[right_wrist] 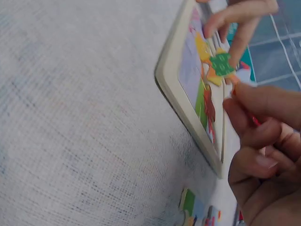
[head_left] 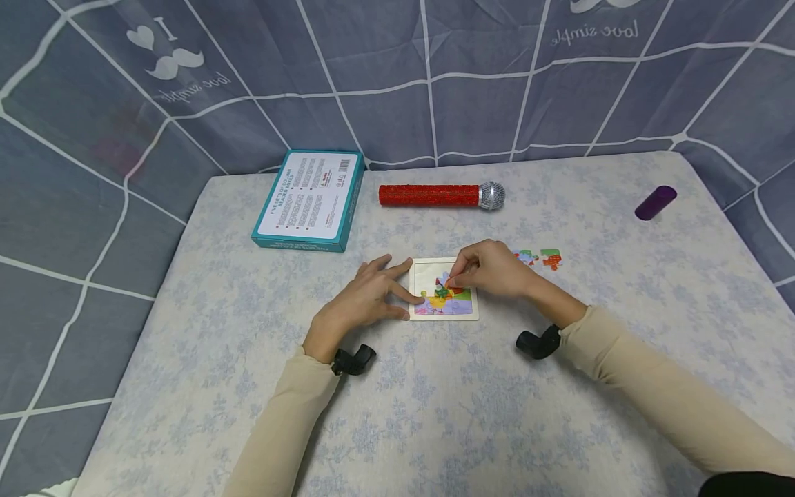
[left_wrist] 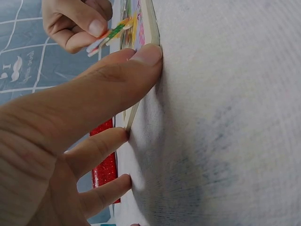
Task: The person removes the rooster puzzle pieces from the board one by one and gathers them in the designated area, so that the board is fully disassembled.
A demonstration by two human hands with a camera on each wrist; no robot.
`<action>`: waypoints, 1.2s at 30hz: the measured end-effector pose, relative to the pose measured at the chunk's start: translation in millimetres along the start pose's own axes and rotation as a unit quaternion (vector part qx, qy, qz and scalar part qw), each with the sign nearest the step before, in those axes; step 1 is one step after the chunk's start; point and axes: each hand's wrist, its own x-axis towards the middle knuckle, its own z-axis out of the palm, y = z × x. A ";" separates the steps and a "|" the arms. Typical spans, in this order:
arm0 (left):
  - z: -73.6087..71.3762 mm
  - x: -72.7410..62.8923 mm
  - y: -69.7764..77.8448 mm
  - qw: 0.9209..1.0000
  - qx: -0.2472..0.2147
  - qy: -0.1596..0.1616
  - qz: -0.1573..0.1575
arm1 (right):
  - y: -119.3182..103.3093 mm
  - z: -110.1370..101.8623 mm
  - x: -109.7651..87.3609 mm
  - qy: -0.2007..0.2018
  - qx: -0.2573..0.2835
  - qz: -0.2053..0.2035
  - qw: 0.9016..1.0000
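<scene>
A small jigsaw puzzle tray with a pale rim lies on the table, its lower part filled with colourful pieces. Between thumb and finger my right hand pinches a puzzle piece with a green patch, tilted over the tray beside the fitted pieces. My left hand spreads its fingers at the tray's left side; in the left wrist view its thumb rests on the rim. Right of the tray, partly behind the right hand, lie loose puzzle pieces.
A teal and white box stands at the back left. Behind the tray lies a red glittery microphone with a silver head. A purple cylinder is at the far right. Grey checked cloth hangs along the table's back edge.
</scene>
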 end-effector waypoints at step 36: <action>-0.9 0.1 2.2 1.000 -0.004 -0.006 -0.008 | 60.5 -85.7 -57.3 -0.015 0.009 0.177 0.984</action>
